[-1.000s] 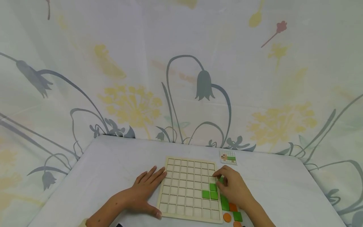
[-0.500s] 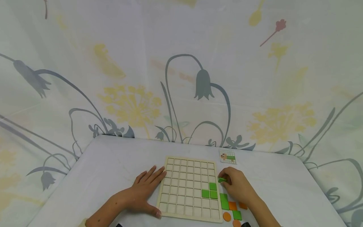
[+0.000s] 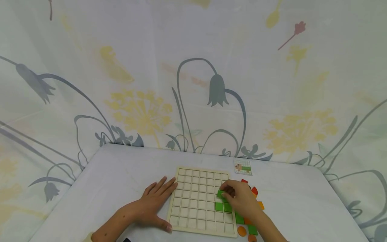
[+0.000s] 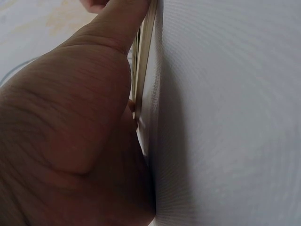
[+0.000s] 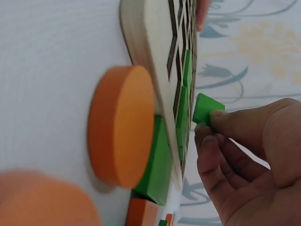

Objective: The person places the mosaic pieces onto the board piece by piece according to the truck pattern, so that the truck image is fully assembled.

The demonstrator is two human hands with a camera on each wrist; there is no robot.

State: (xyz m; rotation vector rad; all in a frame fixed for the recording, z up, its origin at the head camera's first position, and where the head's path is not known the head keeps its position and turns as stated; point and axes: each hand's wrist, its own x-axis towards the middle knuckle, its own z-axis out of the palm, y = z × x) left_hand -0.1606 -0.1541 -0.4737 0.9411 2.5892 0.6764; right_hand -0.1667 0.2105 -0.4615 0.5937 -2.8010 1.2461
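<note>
A pale wooden grid board (image 3: 190, 213) lies on the white-covered table. My left hand (image 3: 152, 205) is spread flat at its left side, with fingertips and thumb touching the rim. Over the board's right part, my right hand (image 3: 241, 197) pinches a green square tile (image 5: 206, 108) between thumb and fingers, held just above the cells in the right wrist view. Green tiles (image 3: 219, 206) sit in cells just below that hand, which partly covers them. In the left wrist view, the left palm (image 4: 70, 108) rests on the cloth beside the board's edge.
Right of the board lie an orange disc (image 3: 242, 231), a green rectangular block (image 3: 239, 218), a green square (image 3: 252, 230), red pieces (image 3: 254, 191) and an orange piece (image 3: 261, 205). A pattern card (image 3: 243, 167) lies beyond the board's far right corner. Flowered cloth (image 3: 193, 84) hangs behind.
My right hand picked up a green tile from beside the board and has carried it left over the grid. Red pieces behind that hand now show. The left hand stays put.
</note>
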